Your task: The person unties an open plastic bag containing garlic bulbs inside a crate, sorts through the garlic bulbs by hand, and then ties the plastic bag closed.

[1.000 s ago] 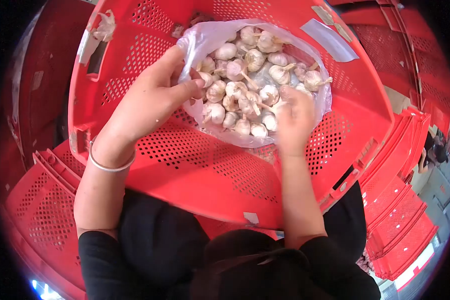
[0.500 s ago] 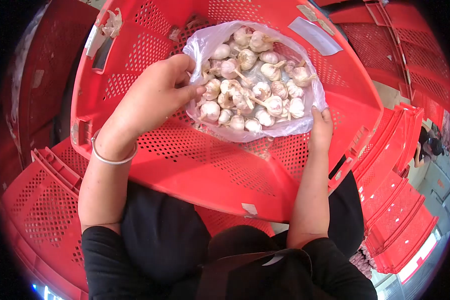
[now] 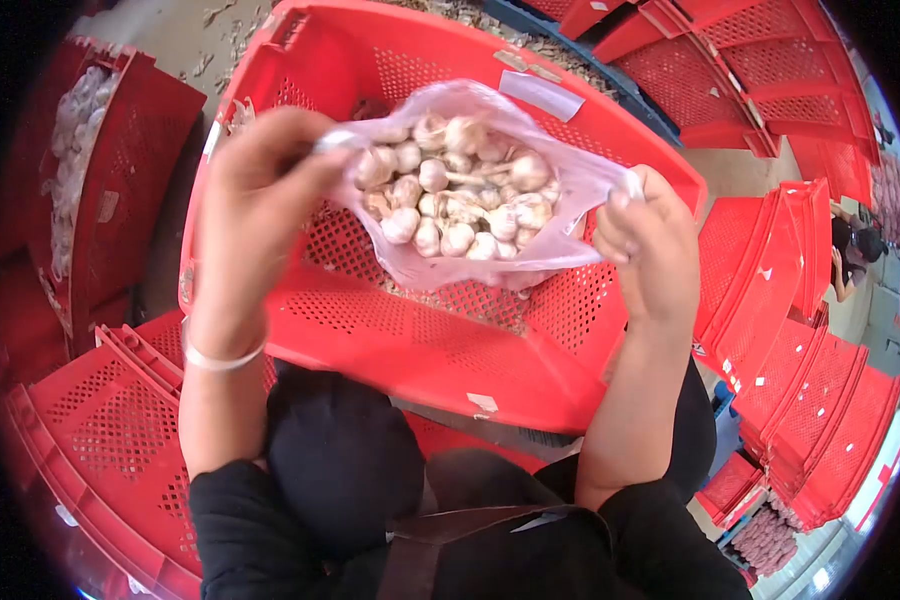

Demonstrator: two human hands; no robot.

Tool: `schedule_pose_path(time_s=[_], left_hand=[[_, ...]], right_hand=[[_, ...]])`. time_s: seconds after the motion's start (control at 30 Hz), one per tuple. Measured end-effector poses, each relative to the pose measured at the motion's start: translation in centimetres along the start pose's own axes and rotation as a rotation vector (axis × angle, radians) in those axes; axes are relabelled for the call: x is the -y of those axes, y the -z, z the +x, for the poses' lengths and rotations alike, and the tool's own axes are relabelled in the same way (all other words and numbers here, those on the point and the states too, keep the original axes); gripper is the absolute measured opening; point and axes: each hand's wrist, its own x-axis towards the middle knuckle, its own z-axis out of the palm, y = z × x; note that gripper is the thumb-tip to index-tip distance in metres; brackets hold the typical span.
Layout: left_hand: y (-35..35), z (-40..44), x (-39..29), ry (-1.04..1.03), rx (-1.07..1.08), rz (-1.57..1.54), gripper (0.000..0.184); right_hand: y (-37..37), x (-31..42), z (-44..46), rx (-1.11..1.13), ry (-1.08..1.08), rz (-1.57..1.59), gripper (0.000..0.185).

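1. From the head camera, we see the plastic bag (image 3: 410, 264) stretched between two hands, its mouth open towards us and garlic bulbs (image 3: 458, 205) heaped inside it.
2. The left hand (image 3: 253, 190) grasps the left end of the rim, thumb and fingers pinched over the gathered film; the bulbs lie just beside these fingertips, to their right.
3. The right hand (image 3: 660, 245) grasps the opposite end, its fingers curled in on the film, with a slack stretch of bag between them and the nearest bulbs.
4. Both forearms reach forward from black sleeves, well apart, one on either side of the red crate (image 3: 410, 385). We see the left wrist bent inward, with a bracelet (image 3: 225, 360) around it, and the right forearm rising nearly straight to a raised fist.
5. The bag is within the outline of the crate, and its underside is hidden from us; we cannot tell whether it touches the crate's floor.
6. The left hand is blurred, so its separate fingers are hard to make out. At the far right, we see a person (image 3: 855, 245), small and partly covered by stacked crates (image 3: 745, 275).
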Motion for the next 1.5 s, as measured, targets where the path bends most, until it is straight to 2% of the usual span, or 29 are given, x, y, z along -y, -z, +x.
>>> schedule_pose_path(time_s=[0.03,0.07,0.1,0.13,0.2,0.23,0.27,0.37,0.43,0.5,0.57,0.6,0.63,0.67,0.7,0.8,0.87,0.9,0.93,0.97,1.07,1.1,1.17,1.2,1.23,1.3,1.33,1.4,1.5], left_hand=[[1.1,-0.9,-1.7,-0.069,-0.13,-0.013,0.008],[2.2,-1.6,-2.6,-0.13,-0.275,-0.085,0.008],[4.0,-2.4,-2.7,-0.254,-0.305,-0.13,0.009],[5.9,-2.9,-2.8,-0.379,-0.229,-0.235,0.01],[8.4,-2.3,-1.4,-0.56,-0.161,-0.163,0.01],[7.3,-2.3,-1.2,-0.506,-0.302,-0.181,0.01],[6.1,-1.7,-0.6,-0.48,-0.334,-0.227,0.009],[4.2,-1.3,3.0,-0.323,-0.218,-0.282,0.008],[2.8,-1.5,4.7,-0.226,-0.158,-0.387,0.009],[2.3,-1.0,5.9,-0.189,-0.127,-0.55,0.009],[2.0,-0.3,7.7,-0.198,-0.07,-0.727,0.015],[1.5,0.0,8.2,-0.182,-0.055,-0.812,0.018],[1.1,0.2,8.7,-0.185,0.018,-0.796,0.032],[0.9,0.1,8.7,-0.047,0.047,-0.661,0.048],[0.1,0.1,9.4,-0.038,0.08,-0.73,0.067],[-0.1,0.0,10.3,-0.223,0.146,-0.121,0.082],[0.3,0.3,10.5,-0.262,0.275,0.058,0.084],[-0.4,0.2,10.7,-0.334,0.25,0.081,0.07],[-1.2,0.1,11.1,-0.33,0.248,0.083,0.07],[-2.0,-0.1,11.5,-0.322,0.228,0.069,0.061],[-3.6,-0.4,12.7,-0.296,0.167,0.024,0.035],[-2.7,0.2,12.0,-0.23,0.159,-0.055,0.027],[-1.6,0.7,11.5,-0.263,0.125,-0.127,0.017],[-1.4,0.7,11.6,0.022,0.165,-0.297,0.013],[-1.3,0.6,11.3,0.027,0.162,-0.295,0.013],[-1.0,0.6,10.4,0.223,0.098,-0.476,0.019],[-0.9,0.7,10.4,0.308,0.112,-0.602,0.019],[-0.1,0.9,10.7,0.329,0.203,-0.694,0.015],[0.3,0.8,10.3,0.313,0.185,-0.626,0.015]], right_hand=[[-1.5,0.8,-1.0,0.072,0.073,-0.094,0.011],[-1.9,1.2,-1.4,0.167,0.138,-0.017,0.012],[-2.1,1.7,-1.3,0.151,0.21,-0.033,0.013],[-2.4,2.0,-1.2,0.139,0.279,-0.047,0.016],[-1.2,1.8,0.4,0.116,0.335,0.082,0.024],[-1.3,1.9,1.1,0.097,0.324,0.142,0.025],[-1.4,2.0,1.7,0.154,0.307,0.144,0.026],[-5.0,1.5,3.2,0.222,0.228,-0.157,0.025],[-8.3,0.4,4.0,0.214,0.295,-0.317,0.025],[-9.6,-0.5,5.1,0.173,0.311,-0.301,0.025],[-10.1,0.3,6.0,0.31,0.764,-1.033,0.025],[-10.9,0.2,6.0,0.308,0.837,-1.091,0.022],[-11.4,0.2,6.1,0.318,0.838,-1.087,0.022],[-11.7,0.1,6.2,0.422,0.905,-1.102,0.024],[-12.0,0.0,6.4,0.526,0.969,-1.114,0.026],[-13.3,-1.2,7.1,0.562,1.005,-1.073,0.026],[-14.3,-2.1,7.2,0.588,1.043,-1.036,0.026],[-14.8,-2.5,7.2,0.627,1.053,-1.063,0.025],[-15.1,-2.8,7.0,0.664,1.064,-1.09,0.025],[-15.5,-2.7,6.6,0.733,1.003,-1.179,0.026],[-15.4,-4.8,7.7,0.702,0.989,-1.169,0.031],[-15.3,-4.4,7.9,0.664,0.833,-1.19,0.031],[-14.3,-5.4,8.5,0.432,0.638,-1.089,0.029],[-13.4,-5.9,8.8,0.381,0.549,-1.1,0.028],[-12.6,-6.2,9.0,0.386,0.546,-1.095,0.028],[-11.7,-6.3,9.1,0.49,0.338,-1.003,0.02],[-11.6,-6.5,8.8,0.491,0.335,-1.0,0.02],[-11.4,-6.7,8.2,0.578,0.641,-1.059,0.018],[-10.9,-6.8,8.0,0.723,0.62,-1.049,0.018]])
